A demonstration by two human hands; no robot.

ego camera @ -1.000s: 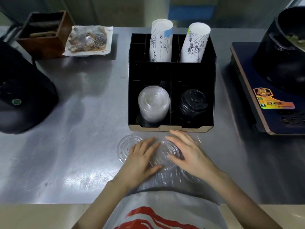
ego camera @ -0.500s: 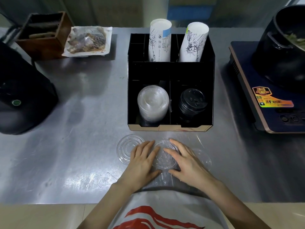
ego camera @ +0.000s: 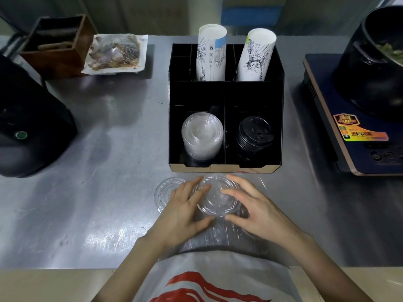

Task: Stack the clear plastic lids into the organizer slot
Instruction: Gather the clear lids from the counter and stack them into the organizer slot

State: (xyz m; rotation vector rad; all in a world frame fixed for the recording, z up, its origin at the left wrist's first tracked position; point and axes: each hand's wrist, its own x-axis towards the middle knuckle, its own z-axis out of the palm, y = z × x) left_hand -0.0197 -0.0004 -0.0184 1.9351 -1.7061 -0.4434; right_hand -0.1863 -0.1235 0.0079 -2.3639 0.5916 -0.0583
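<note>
Both hands, L (ego camera: 182,211) & R (ego camera: 259,211), grasping clear lid (ego camera: 218,196) just before organizer (ego camera: 225,92)

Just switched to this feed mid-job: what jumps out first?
Front and centre, the left hand and right hand cradle a clear lid over the steel counter, another loose lid lying left of them. Right behind stands the black organizer, with a clear lid stack front-left, black lids front-right and two paper cup stacks at the back.

orange sticker (ego camera: 346,121) on the cooktop (ego camera: 359,149) reading "4500W", other print illegible
</note>
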